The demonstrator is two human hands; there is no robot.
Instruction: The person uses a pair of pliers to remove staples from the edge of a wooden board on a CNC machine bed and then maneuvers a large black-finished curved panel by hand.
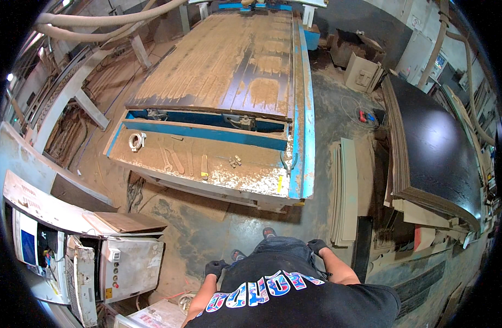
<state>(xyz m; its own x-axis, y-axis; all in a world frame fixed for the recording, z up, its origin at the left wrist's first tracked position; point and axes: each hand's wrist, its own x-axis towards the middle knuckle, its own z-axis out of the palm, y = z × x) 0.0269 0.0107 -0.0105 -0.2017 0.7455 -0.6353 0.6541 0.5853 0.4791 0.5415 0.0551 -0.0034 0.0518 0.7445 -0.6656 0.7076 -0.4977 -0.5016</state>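
My left hand (214, 267), in a dark glove, hangs beside my body at the left of my black shirt. My right hand (317, 246), gloved too, is at my right hip. Neither hand visibly holds anything; their fingers are too small and dark to make out. Ahead stands a blue-framed cutting machine, its long bed (207, 60) coated in sawdust. On its dusty front ledge (234, 177) lie a white ring clamp (136, 142), a wrench (167, 160), several other slim hand tools, a small pile of metal pieces (235, 161) and pliers (288, 163).
A control cabinet (132, 265) with buttons stands at the lower left. To the right are a tall stack of black-topped boards (434, 142) and narrow panels (345, 191). A cable (352, 112) loops over the floor; a thick hose (114, 21) hangs at the upper left.
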